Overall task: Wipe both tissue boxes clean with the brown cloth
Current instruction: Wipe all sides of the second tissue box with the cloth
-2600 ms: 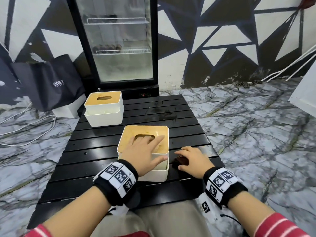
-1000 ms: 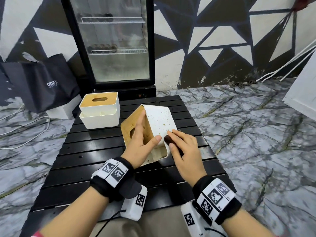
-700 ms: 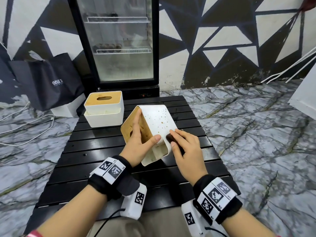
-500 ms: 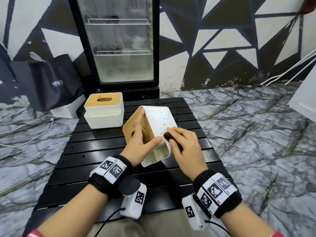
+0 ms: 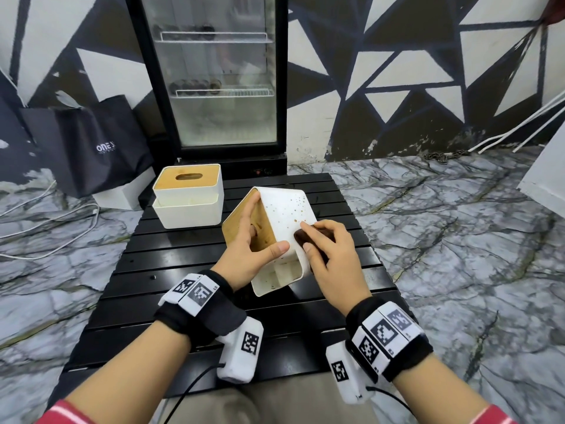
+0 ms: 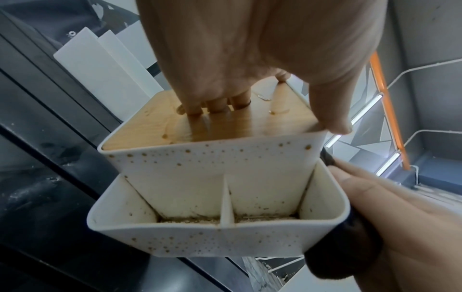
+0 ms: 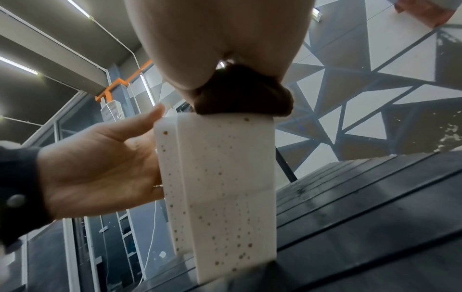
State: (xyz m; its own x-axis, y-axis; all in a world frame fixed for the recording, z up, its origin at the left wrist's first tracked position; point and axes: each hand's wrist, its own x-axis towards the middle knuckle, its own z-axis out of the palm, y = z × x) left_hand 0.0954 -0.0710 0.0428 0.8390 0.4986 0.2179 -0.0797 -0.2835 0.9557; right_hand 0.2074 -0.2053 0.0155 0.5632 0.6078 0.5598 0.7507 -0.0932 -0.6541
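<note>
My left hand (image 5: 253, 240) grips the near tissue box (image 5: 286, 214), a white box with a wooden lid and brown speckles, tipped up on its edge over the black slatted table (image 5: 189, 264). Several fingers reach into the lid's slot (image 6: 215, 107) and the thumb (image 6: 330, 110) hooks over the box's rim. My right hand (image 5: 321, 240) holds the bunched brown cloth (image 5: 305, 235) and presses it on the box's speckled upper side; the cloth (image 7: 243, 94) sits at the box's edge. A second tissue box (image 5: 188, 195) stands upright at the table's far left.
A glass-door fridge (image 5: 214, 81) stands behind the table. A black bag (image 5: 88, 145) and white cables (image 5: 46, 224) lie on the marble floor to the left. White panels lean at the far right (image 5: 547, 166). My lap is at the table's near edge.
Since 2.6 s ago the near box went from lying flat to tipped up in my left hand. Over the last second the cloth has shifted slightly along the speckled side.
</note>
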